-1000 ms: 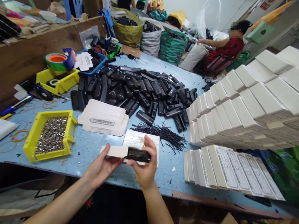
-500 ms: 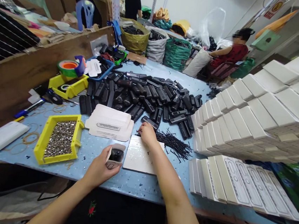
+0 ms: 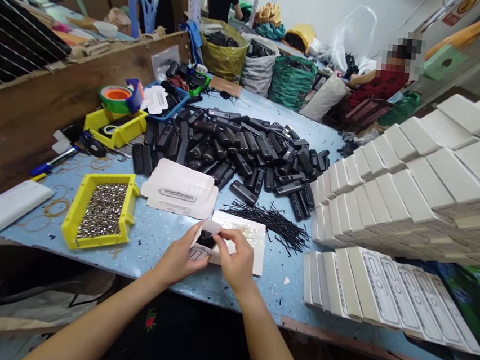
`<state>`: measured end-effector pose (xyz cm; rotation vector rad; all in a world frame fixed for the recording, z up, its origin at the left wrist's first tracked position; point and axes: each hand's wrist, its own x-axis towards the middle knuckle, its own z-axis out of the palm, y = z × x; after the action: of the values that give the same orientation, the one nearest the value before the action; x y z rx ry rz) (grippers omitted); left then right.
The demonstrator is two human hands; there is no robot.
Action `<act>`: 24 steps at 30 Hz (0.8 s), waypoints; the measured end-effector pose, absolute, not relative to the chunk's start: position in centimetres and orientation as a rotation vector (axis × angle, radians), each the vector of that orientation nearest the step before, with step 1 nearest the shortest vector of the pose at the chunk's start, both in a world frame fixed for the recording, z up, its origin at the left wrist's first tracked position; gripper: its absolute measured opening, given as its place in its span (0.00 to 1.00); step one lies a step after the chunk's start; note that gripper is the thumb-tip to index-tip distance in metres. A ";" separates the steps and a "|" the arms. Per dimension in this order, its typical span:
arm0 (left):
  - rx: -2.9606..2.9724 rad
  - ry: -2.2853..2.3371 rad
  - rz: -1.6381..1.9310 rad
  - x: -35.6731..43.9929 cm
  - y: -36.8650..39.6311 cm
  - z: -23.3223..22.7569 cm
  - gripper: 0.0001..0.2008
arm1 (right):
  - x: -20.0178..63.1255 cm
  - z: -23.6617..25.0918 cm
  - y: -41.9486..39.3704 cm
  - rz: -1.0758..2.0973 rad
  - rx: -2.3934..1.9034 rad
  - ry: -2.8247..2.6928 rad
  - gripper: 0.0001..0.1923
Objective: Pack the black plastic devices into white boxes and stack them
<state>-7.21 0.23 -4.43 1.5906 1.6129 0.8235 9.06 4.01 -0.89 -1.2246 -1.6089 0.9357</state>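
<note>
My left hand (image 3: 181, 259) grips the small white cardboard box (image 3: 202, 245) above the table edge, black device inside, while my right hand (image 3: 236, 259) pinches its flap; closing seems next, needing a clean tuck.

Both bare forearms rise from six o'clock and converge near centre. The left hand (image 3: 179, 259) sits at about seven o'clock of the meeting point, fingers curled inward in a grip, thumb up. The right hand (image 3: 237, 262) faces it from five o'clock — thumb and forefinger pinched together.
</note>
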 end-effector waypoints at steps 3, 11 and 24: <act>1.529 1.602 0.905 -7.1 0.0 -4.4 0.41 | 9.3 -0.9 3.8 0.780 -1.216 -1.893 0.10; 1.637 1.495 0.896 -6.5 0.9 -4.4 0.29 | 8.8 -4.1 4.5 1.386 -1.055 -1.539 0.30; 1.529 1.588 0.834 -5.8 2.0 -3.5 0.49 | 8.6 -4.4 2.6 1.146 -0.978 -1.852 0.29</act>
<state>-5.78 1.99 -3.51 1.5292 1.5880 0.8345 8.63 2.64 -4.42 -0.9784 -1.8521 1.1465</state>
